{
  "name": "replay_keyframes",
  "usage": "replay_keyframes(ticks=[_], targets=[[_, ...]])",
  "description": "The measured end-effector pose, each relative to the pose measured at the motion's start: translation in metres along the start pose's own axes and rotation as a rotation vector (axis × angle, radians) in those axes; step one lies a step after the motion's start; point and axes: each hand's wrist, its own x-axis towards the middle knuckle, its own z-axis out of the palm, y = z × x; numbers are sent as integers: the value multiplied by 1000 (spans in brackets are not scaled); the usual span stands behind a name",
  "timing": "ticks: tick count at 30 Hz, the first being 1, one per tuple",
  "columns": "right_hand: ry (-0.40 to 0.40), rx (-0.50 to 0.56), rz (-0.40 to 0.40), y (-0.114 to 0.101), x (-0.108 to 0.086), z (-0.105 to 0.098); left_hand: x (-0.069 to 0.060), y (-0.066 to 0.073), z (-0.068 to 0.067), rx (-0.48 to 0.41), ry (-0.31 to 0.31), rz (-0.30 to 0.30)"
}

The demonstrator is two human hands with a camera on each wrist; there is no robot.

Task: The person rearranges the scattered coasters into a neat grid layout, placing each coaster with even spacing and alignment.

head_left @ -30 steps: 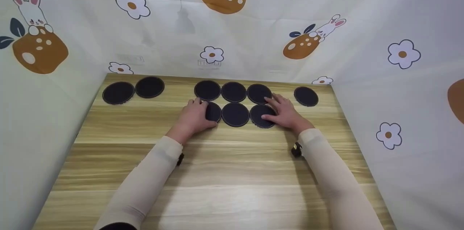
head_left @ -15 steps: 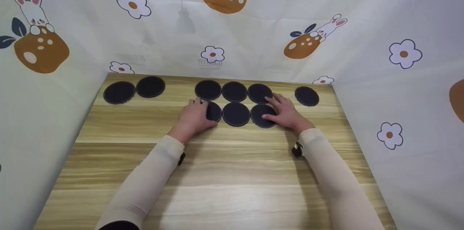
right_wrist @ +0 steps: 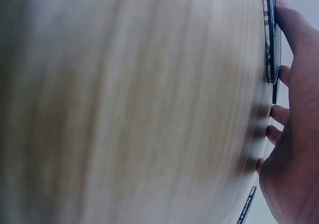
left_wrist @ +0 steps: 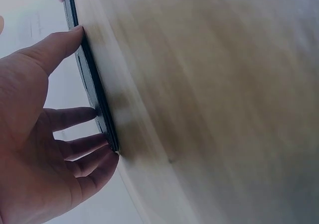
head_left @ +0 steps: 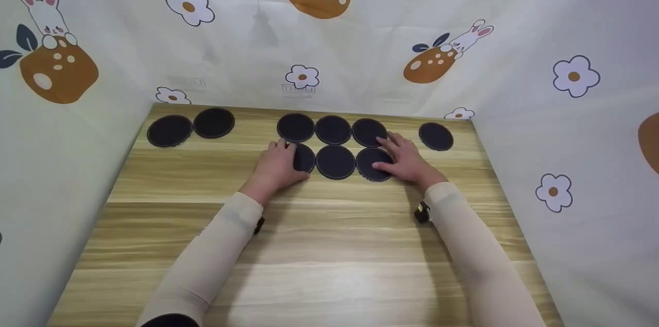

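Note:
Black round coasters with a thin pale line near the rim lie flat in the head view. Three form a back row, its middle coaster touching its neighbours. Below, a front row has a left coaster, a middle coaster and a right coaster. My left hand holds the front-left coaster by its edges, thumb at the near side, fingers at the far side, covering part of it. My right hand rests with spread fingers, thumb on the front-right coaster and index finger on the back-right coaster.
Two more coasters, an outer coaster and an inner coaster, touch at the far left. A single coaster lies at the far right. Patterned cloth encloses the wooden table at the back and sides.

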Motion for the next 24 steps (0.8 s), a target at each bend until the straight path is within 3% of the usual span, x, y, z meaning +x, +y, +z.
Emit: replay_keyframes(ticks=[9,16,24], targets=[[12,-2,3,3,0,2,0,-4,2,-17,14,10],[-3,8,8,2,-1,0,-3,-10,-5,-70,31,2],[-1,4,0,2,0,1,-9,-33,-14,-166,61,-9]])
